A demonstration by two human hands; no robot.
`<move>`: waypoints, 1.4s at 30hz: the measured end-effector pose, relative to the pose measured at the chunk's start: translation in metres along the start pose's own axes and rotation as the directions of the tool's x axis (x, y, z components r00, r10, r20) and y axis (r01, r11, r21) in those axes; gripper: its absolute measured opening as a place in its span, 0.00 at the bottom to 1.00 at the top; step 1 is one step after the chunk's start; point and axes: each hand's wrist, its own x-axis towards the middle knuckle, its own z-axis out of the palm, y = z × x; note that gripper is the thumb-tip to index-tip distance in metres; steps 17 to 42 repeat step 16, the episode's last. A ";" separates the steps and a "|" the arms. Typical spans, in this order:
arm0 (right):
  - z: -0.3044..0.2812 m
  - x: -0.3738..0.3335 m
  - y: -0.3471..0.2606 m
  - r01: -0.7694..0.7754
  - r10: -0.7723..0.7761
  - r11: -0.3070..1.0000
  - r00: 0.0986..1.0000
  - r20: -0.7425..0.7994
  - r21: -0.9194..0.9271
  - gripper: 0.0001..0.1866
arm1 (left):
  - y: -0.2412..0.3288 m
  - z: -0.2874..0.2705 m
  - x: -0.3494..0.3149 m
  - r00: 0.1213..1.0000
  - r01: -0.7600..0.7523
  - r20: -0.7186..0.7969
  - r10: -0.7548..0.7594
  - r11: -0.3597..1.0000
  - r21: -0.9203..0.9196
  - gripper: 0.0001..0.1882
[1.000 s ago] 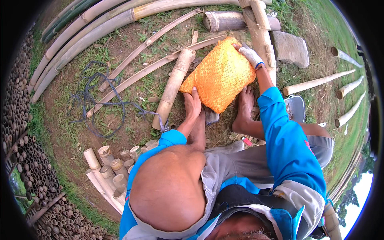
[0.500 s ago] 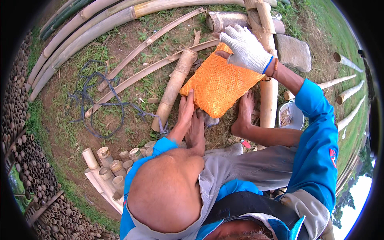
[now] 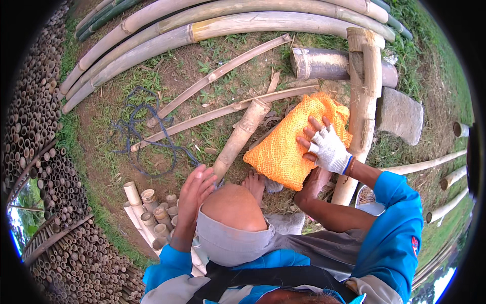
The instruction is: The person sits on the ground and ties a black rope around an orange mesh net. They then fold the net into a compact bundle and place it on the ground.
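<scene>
An orange mesh sack [image 3: 284, 147] lies between my feet, beside a split-topped bamboo post. My right hand [image 3: 329, 147], in a white glove that leaves the fingertips bare, is over the sack's right side with its fingers spread. It seems to rest on the mesh without gripping it. My bare left hand [image 3: 196, 191] is raised next to my left knee, fingers stretched out and holding nothing. Just beyond it lies a thick bamboo piece [image 3: 242, 133], its lower end hidden by my knee and hand. What the sack holds cannot be seen.
A notched bamboo post [image 3: 362, 116] runs along the right, with a stone block [image 3: 401, 115] beside it. Split bamboo strips [image 3: 223, 114] and dark blue cord [image 3: 147, 126] lie leftward. Short cut bamboo pieces [image 3: 161, 215] stand near my knee; long poles [image 3: 273, 23] cross the far side.
My right hand came down from the sack's far end onto its right side. My left hand left the sack's near left edge and drew back toward my knee. The view shifted too.
</scene>
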 end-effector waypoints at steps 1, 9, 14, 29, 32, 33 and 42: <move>-0.007 0.001 -0.005 -0.033 0.032 0.999 0.999 0.041 0.002 0.42 | 0.026 0.018 -0.035 0.982 -0.145 -0.113 0.151 0.988 0.055 0.36; -0.137 0.026 -0.041 0.054 -0.069 0.988 0.992 0.105 0.142 0.34 | 0.106 0.119 -0.124 0.786 -0.513 0.117 0.607 0.535 0.671 0.32; -0.222 0.017 -0.074 0.003 -0.042 0.988 0.967 0.252 0.155 0.30 | 0.139 0.131 -0.166 0.809 -0.422 0.081 0.582 0.480 0.769 0.22; -0.268 0.011 -0.098 -0.039 -0.001 0.986 0.971 0.238 0.162 0.27 | 0.142 0.125 -0.184 0.831 -0.339 0.036 0.555 0.455 0.823 0.23; -0.268 0.011 -0.098 -0.039 -0.001 0.986 0.971 0.238 0.162 0.27 | 0.142 0.125 -0.184 0.831 -0.339 0.036 0.555 0.455 0.823 0.23; -0.268 0.011 -0.098 -0.039 -0.001 0.986 0.971 0.238 0.162 0.27 | 0.142 0.125 -0.184 0.831 -0.339 0.036 0.555 0.455 0.823 0.23; -0.268 0.011 -0.098 -0.039 -0.001 0.986 0.971 0.238 0.162 0.27 | 0.142 0.125 -0.184 0.831 -0.339 0.036 0.555 0.455 0.823 0.23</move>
